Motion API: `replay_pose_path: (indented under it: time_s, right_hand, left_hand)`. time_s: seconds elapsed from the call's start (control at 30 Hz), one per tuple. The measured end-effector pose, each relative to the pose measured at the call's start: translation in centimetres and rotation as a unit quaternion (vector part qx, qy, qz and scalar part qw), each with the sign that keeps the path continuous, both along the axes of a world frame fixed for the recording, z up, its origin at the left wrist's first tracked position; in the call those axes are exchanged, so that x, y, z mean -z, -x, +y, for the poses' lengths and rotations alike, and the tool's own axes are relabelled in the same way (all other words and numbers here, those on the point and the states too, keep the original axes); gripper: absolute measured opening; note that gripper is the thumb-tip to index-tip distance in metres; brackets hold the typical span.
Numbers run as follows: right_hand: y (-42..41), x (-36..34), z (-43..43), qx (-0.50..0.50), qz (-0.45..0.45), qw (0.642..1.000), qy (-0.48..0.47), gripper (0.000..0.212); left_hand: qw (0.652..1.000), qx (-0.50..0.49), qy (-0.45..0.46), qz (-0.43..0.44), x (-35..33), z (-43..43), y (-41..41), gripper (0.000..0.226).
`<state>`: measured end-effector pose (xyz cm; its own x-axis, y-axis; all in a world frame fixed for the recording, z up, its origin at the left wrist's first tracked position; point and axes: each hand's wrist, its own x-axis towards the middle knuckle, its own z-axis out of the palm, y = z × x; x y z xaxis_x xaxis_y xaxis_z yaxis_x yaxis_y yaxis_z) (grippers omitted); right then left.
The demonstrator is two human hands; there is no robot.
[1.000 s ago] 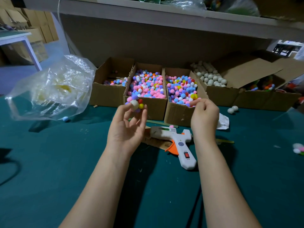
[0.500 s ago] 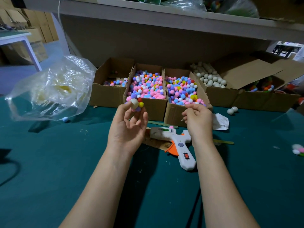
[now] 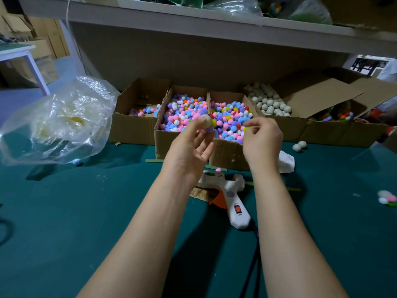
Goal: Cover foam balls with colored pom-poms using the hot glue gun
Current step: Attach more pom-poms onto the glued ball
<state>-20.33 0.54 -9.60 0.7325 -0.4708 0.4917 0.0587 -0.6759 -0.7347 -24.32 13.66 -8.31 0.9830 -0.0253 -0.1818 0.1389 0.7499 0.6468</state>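
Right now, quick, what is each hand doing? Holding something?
Left hand: holds a foam ball at its fingertips, a few pom-poms already on it.
Right hand: pinches a yellow pom-pom.

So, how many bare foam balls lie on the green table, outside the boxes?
2: one foam ball and another beside it, on the table right of the right hand. More may hide behind the boxes.

right hand [image 3: 263,139] with pom-pom [image 3: 247,128], nearer foam ball [image 3: 205,121]
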Motion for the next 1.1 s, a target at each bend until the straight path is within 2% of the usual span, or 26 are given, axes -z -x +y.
replay_pose_path:
  time_s: [0.07, 0.17, 0.27, 0.4, 0.5, 0.6, 0.7, 0.77, 0.93, 1.1]
  right_hand:
    - [-1.4, -0.5, -0.1, 0.007, 0.028, 0.999, 0.039, 0.026]
    - [-3.6, -0.7, -0.7, 0.024, 0.157, 0.983, 0.087, 0.036]
    - [-4.8, -0.7, -0.6, 0.047, 0.229, 0.967, 0.103, 0.033]
    - [-5.1, -0.4, -0.3, 0.071, 0.172, 0.979, 0.082, 0.023]
    - [-4.1, -0.2, -0.7, 0.048, 0.031, 0.997, 0.052, 0.020]
    - [-2.1, -1.0, -0.5, -0.040, -0.075, 0.995, -0.059, 0.017]
    - [0.3, -1.7, 0.0, -0.147, -0.068, 0.975, -0.150, 0.019]
    - [1.8, -1.6, 0.5, -0.191, -0.036, 0.967, -0.166, 0.024]
    - [3.8, -0.4, 1.8, -0.232, -0.013, 0.954, -0.188, 0.020]
    - [4.5, 0.8, 2.8, -0.236, -0.048, 0.943, -0.229, 0.024]
  left_hand:
    - [1.000, -0.011, 0.019, 0.003, -0.5, -0.9, -1.0, 0.014]
    - [1.000, -0.004, 0.021, -0.001, -1.0, -2.0, -2.3, 0.004]
    - [1.000, 0.004, 0.022, 0.006, -1.0, -2.6, -3.0, 0.006]
    - [0.999, 0.015, 0.029, 0.008, -0.6, -2.7, -3.2, 0.014]
    - [1.000, 0.019, 0.024, 0.004, 0.0, -2.3, -3.0, 0.008]
    - [0.999, 0.027, 0.029, -0.002, 0.8, -1.6, -2.6, 0.006]
    - [0.999, 0.040, 0.026, 0.001, 1.7, -0.8, -1.8, 0.004]
    - [0.999, 0.042, 0.017, 0.007, 2.4, -0.3, -1.2, 0.005]
    - [0.997, 0.037, -0.060, -0.036, 3.8, 0.7, 0.3, 0.008]
    - [0.990, 0.037, -0.116, -0.066, 4.7, 1.6, 1.1, 0.014]
